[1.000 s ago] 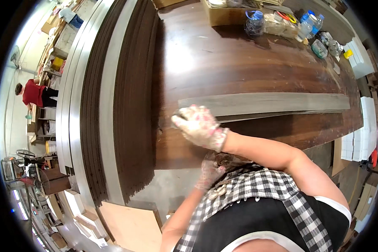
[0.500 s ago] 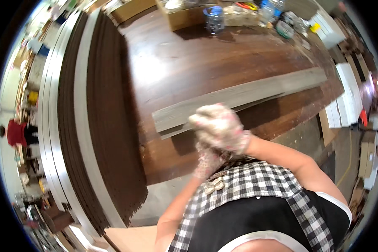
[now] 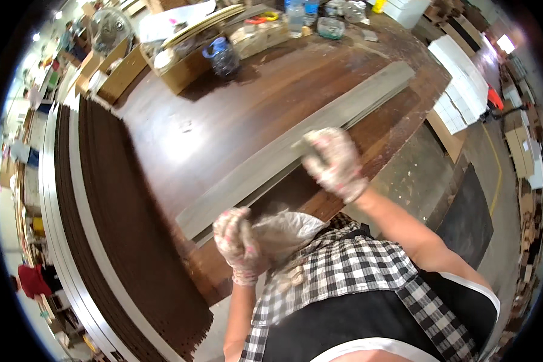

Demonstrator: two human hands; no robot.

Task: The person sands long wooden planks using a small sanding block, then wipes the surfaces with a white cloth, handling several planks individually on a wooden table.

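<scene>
Long grey wood-look planks [image 3: 271,154] lie stacked slantwise on a brown tabletop [image 3: 169,114], the upper one slightly offset from the one below. My left hand [image 3: 240,244], in a patterned work glove, is closed beside their near left end. A pale, see-through plastic bag [image 3: 292,229] extends from its palm toward my checked apron [image 3: 350,259]; the fingers seem to grip it. Over the planks' near edge is my gloved right hand [image 3: 335,164], fingers curled and thumb pressed in. Something small may be at its fingertips, too blurred to name.
On the left stands a tall stack of dark boards [image 3: 127,223] with grey faces. Along the table's back are an open carton [image 3: 190,69], a blue-capped plastic jug [image 3: 225,60] and bottles [image 3: 295,18]. White boxes [image 3: 458,84] stand beyond the right edge.
My hands, together at the apron before, have separated: left to the left, right upward and right. The plastic bag now shows. My view has turned, so the planks look steeper.
</scene>
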